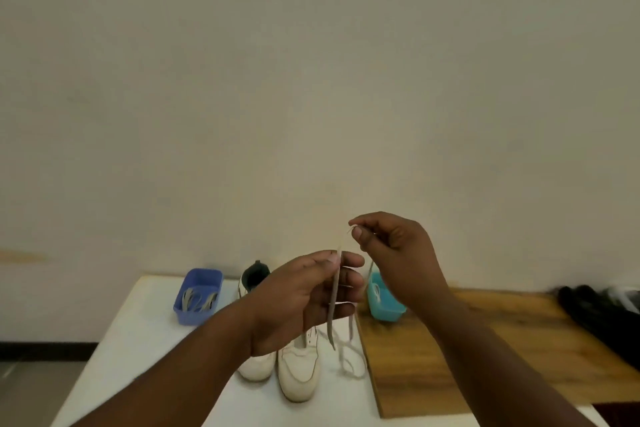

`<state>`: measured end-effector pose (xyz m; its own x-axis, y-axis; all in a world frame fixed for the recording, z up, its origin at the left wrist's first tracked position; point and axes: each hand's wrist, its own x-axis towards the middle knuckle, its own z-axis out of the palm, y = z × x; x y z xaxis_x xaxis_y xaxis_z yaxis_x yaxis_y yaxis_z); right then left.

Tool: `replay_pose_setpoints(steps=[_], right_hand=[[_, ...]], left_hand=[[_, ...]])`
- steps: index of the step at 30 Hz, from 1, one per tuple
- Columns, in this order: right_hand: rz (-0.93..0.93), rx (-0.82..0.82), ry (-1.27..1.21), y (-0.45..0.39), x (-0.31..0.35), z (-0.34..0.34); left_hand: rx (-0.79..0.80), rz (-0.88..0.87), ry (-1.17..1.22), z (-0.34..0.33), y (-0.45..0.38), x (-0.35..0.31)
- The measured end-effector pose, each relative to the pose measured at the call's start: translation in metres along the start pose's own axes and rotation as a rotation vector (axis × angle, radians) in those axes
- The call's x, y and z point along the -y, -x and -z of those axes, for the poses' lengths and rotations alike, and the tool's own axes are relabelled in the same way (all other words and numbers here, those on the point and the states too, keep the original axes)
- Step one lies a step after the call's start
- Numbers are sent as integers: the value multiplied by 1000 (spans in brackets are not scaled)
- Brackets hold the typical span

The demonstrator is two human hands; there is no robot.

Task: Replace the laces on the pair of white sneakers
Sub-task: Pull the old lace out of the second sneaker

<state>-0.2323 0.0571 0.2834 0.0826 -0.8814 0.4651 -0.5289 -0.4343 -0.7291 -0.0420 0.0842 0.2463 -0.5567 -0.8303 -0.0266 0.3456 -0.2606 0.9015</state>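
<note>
Both hands raised over the counter (145,340), holding one lace (333,305) between them. Left hand (304,302): thumb and fingers curled and clamped on the lace's middle run, the free end hanging below the palm. Right hand (391,250), higher and just beside the left: thumb and forefinger pinch the lace's upper tip.

Lace is flat, woven, greyish, limp; it drapes straight under its own weight. Judgement: light, soft, no stiffness to push with, so best gripped close to the tip for threading.

Below the left hand, the pair of white sneakers (299,367) sits side by side, smooth leather-like uppers, rounded toes. A loose lace (349,357) lies looped on the counter under the right wrist.

Beyond the left hand, a blue tray (199,295) holds more flat laces; below the right hand, a teal tray (384,302), contents unclear. Wooden board (467,350) beneath the right forearm.
</note>
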Motion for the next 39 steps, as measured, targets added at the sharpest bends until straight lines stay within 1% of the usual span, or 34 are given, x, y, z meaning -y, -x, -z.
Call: replay_pose_setpoints(steps=[3, 7, 11, 16, 19, 21, 24, 28, 31, 35, 39], right_hand=[[44, -59, -30, 1, 45, 24], [77, -137, -134, 5, 94, 49], [127, -143, -202, 7, 138, 62], [126, -181, -248, 9, 175, 76], [107, -136, -269, 20, 184, 79], [100, -93, -177, 35, 188, 76], [89, -13, -43, 64, 192, 68], [97, 143, -29, 98, 198, 69], [136, 236, 55, 115, 209, 81], [194, 227, 71, 121, 238, 110], [309, 179, 159, 102, 267, 135]], left_hand=[[91, -76, -71, -33, 28, -41], [130, -199, -140, -68, 66, -77], [153, -336, -162, -96, 93, -113], [172, -505, -257, -123, 113, -148], [181, -576, -319, -134, 118, -159], [160, -635, -373, -137, 118, -166], [69, -707, -448, -134, 116, -176], [-49, -766, -606, -129, 116, -180], [-97, -805, -758, -129, 119, -178], [-59, -826, -1018, -129, 129, -168], [-12, -854, -1147, -134, 138, -154]])
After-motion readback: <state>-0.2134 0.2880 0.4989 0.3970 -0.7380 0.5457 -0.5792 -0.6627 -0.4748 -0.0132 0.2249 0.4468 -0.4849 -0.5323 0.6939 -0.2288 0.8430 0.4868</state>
